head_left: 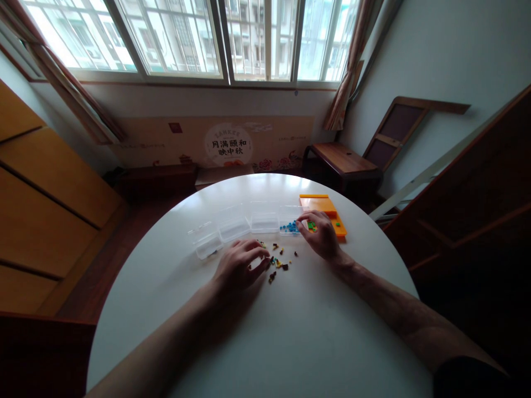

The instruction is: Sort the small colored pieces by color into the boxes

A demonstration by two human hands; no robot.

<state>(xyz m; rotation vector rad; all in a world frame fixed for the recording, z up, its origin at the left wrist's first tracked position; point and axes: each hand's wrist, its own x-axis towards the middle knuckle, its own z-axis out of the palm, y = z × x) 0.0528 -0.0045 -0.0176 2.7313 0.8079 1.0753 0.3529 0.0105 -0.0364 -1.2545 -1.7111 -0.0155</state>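
My left hand [240,265] rests on the white round table [265,331], fingers curled and pinched at the edge of a small scatter of tiny coloured bricks [279,260]. My right hand [319,235] lies further right, fingers bent over the near edge of an orange tray [321,205], beside a few green bricks [311,225]. What its fingertips hold is too small to make out. A row of clear plastic boxes [249,221] stands beyond the hands; the rightmost one holds blue bricks [289,226].
A wooden chair [344,160] stands behind the table on the right, below the window. Wooden cabinets flank both sides. A low bench and a printed cardboard panel [228,145] run along the far wall.
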